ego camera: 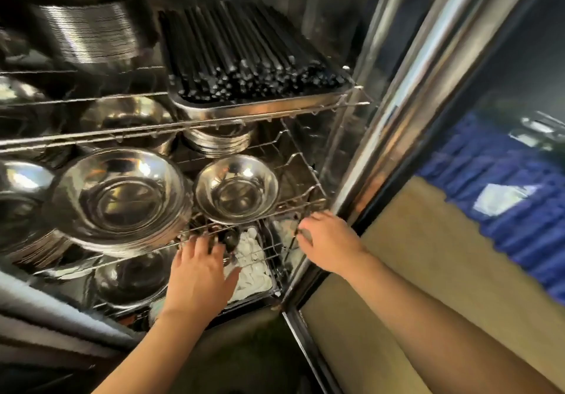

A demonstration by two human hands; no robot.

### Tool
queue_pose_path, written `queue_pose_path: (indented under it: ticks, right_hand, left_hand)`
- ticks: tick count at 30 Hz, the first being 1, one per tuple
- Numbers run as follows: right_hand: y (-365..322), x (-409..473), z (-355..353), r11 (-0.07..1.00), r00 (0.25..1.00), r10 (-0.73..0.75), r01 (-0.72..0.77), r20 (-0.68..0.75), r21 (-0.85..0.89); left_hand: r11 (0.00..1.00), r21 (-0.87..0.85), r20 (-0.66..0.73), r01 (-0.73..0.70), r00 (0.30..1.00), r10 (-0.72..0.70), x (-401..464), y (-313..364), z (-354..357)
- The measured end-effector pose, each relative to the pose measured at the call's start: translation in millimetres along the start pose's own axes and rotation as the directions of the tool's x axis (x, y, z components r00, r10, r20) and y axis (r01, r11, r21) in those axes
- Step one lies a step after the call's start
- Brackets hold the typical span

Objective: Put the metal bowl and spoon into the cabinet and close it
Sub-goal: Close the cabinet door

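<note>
A small metal bowl sits upright on the middle wire rack of the open cabinet. My left hand reaches under that rack's front edge with its fingers spread, touching the wire beside a dark rounded metal piece. Whether that piece is the spoon is unclear. My right hand is at the rack's front right corner with its fingers curled. A metal glint shows under them, and I cannot make out what they hold. Below, a tray of white spoons lies on the lowest shelf.
A stack of large metal bowls fills the rack's left side. More bowls and plates stand behind and below. A tray of black chopsticks rests on the upper rack. The glass cabinet door stands open at the right.
</note>
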State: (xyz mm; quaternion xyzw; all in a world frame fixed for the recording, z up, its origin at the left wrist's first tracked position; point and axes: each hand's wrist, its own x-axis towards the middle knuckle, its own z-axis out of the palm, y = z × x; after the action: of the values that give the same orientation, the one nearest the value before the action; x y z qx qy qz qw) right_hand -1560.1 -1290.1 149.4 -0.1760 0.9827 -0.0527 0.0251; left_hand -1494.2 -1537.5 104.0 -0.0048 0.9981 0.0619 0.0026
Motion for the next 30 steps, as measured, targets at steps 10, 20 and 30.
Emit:
queue_pose_path:
  ticks: [10,20,30]
  right_hand:
    - [38.2,-191.8,-73.3,0.966,0.935,0.191,-0.233,-0.298,-0.111]
    - [83.4,-464.3,-111.6,0.938,0.847,0.189,-0.305,-0.497,-0.163]
    - [113.0,-594.9,-132.9,0.958,0.881,0.143,-0.238,-0.451,-0.161]
  left_hand:
    - [0.859,-0.110,-0.083,-0.500,0.866,0.494,-59.8,146.8,-62.2]
    - [0.607,0.028,-0.511,-0.795,0.510,0.692,-226.5,357.6,-130.1]
    - [0.469,-0.485,-0.652,-0.738,0.662,0.368,-344.8,499.4,-181.8]
